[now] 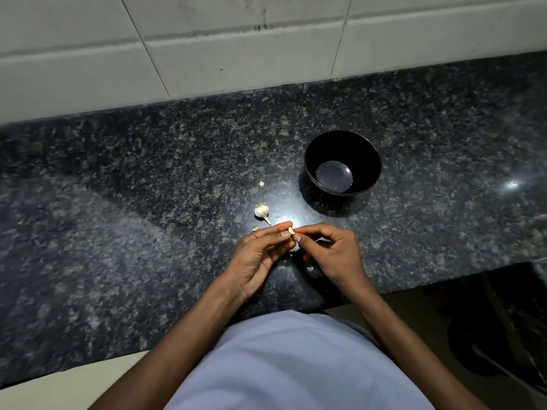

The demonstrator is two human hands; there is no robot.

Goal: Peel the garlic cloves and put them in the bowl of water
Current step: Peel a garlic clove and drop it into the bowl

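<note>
Granite counter [148,179] w/ black bowl [370,155], tiled wall [236,48]

No text, label, brand, number or sign can be read anywhere in the view.
</note>
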